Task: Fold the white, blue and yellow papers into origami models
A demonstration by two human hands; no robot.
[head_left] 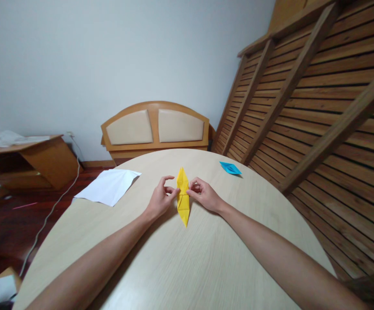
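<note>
The round wooden table (180, 267) fills the near half of your view, with a slatted wooden frame (319, 99) leaning on the right and a padded headboard (156, 127) against the far wall. On the table's left edge lies a white sheet of paper (109, 186), and a small blue folded piece (230, 168) sits far right, well apart from your hands.

Dead centre is the yellow folded paper (183, 196), a long narrow shape pointed at both ends, lying flat with one tip toward you and one away. You look to be mid-fold, working at its waist: a crease or a flap being set or pulled open. Next, I'd judge, you need an even pinch on both sides so the model stays symmetrical and the thin paper doesn't tear.

Both forearms stretch out low over the table, converging on the paper. Your left hand (161, 199) pinches the left edge at the middle, thumb and forefinger closed narrow, other fingers curled above. Your right hand (204, 194) mirrors it on the right edge, fingertips nipped onto the paper.
</note>
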